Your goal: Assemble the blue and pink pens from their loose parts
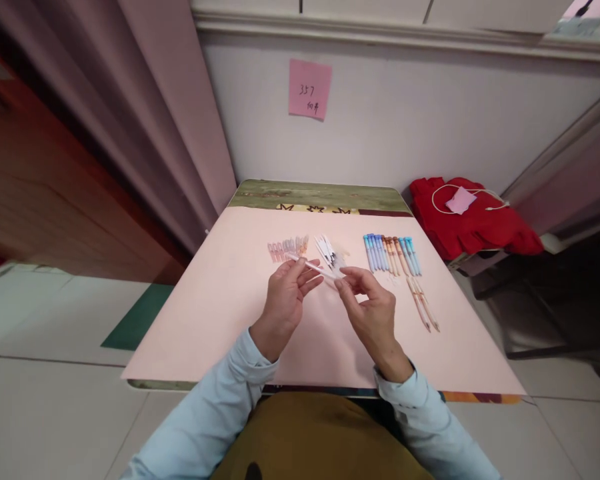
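Observation:
Above the middle of the table, my left hand (286, 297) pinches a slim white pen refill (316, 267) between thumb and forefinger, its other fingers loosely spread. My right hand (367, 303) has its thumb and fingertips closed on the refill's right end; fine detail at those fingertips is too small to make out. Just beyond the hands lies a bunch of white refills (324, 248) with dark parts. To their left, a row of clear and pinkish pen parts (280, 251) rests on the pink sheet.
At the right stand rows of blue and brown pen barrels (387, 253), with two beige pens (423, 305) nearer me. A pink sheet (195, 320) covers the table. Red cloth (430, 227) with a white cable lies beyond the right edge. A curtain (175, 100) hangs at left.

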`<act>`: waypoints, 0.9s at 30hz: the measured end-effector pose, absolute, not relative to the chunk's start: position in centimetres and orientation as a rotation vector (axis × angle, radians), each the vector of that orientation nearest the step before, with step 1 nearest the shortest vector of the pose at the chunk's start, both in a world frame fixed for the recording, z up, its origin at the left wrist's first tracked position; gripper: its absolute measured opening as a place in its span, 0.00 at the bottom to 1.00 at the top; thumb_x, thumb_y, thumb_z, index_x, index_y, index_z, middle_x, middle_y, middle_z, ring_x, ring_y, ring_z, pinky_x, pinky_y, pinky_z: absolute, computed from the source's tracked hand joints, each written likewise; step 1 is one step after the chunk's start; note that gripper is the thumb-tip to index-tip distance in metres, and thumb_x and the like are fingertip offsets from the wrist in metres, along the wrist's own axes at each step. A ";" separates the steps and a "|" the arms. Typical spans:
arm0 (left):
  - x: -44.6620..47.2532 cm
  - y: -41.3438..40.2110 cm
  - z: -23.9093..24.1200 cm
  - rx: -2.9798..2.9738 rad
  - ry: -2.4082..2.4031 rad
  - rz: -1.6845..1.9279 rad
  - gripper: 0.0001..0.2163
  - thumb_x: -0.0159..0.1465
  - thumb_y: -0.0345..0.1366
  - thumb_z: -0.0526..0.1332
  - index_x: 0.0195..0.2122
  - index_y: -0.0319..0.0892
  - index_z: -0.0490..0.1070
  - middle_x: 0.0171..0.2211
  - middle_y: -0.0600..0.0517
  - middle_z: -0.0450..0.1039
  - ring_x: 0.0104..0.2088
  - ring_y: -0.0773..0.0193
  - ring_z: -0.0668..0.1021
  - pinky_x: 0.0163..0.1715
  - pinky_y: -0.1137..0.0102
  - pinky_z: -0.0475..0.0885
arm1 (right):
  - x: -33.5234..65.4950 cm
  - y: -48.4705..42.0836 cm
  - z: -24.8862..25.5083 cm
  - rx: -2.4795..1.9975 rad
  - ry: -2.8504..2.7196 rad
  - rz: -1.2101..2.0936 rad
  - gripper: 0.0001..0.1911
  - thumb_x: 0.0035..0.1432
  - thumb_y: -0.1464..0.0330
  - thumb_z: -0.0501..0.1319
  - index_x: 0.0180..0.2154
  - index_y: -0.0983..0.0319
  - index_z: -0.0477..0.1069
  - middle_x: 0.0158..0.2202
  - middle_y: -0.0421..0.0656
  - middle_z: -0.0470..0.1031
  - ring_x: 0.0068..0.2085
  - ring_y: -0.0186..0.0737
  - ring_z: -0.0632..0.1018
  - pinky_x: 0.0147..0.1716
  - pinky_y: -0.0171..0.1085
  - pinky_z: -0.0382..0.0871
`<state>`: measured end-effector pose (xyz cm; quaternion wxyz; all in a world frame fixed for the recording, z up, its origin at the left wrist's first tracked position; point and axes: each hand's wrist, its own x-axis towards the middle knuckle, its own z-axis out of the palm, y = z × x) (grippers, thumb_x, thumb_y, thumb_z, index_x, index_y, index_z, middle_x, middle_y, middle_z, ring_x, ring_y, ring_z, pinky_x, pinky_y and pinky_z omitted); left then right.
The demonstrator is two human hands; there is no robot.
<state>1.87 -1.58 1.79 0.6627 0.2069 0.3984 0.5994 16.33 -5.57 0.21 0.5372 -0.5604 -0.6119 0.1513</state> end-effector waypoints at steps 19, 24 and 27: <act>2.0 -1.7 1.6 0.498 0.911 1.375 0.06 0.61 0.33 0.66 0.33 0.38 0.69 0.36 0.44 0.80 0.33 0.64 0.81 0.41 0.65 0.76 | 16.3 -4.9 -0.7 -1.411 -1.515 0.240 0.11 0.62 0.60 0.61 0.35 0.59 0.78 0.27 0.39 0.80 0.27 0.35 0.78 0.27 0.32 0.69; 2.0 -1.7 1.4 0.460 0.913 1.362 0.07 0.61 0.34 0.66 0.33 0.39 0.69 0.36 0.44 0.80 0.34 0.62 0.82 0.43 0.64 0.76 | 16.0 -5.1 -0.6 -1.382 -1.572 0.152 0.11 0.62 0.60 0.61 0.35 0.59 0.78 0.28 0.39 0.79 0.27 0.33 0.78 0.28 0.31 0.67; 2.2 -1.8 1.5 0.471 0.909 1.351 0.06 0.61 0.34 0.66 0.34 0.39 0.70 0.36 0.44 0.80 0.34 0.62 0.82 0.43 0.64 0.76 | 16.2 -5.1 -0.6 -1.419 -1.606 0.112 0.15 0.64 0.58 0.59 0.30 0.59 0.78 0.24 0.39 0.78 0.25 0.33 0.76 0.26 0.31 0.64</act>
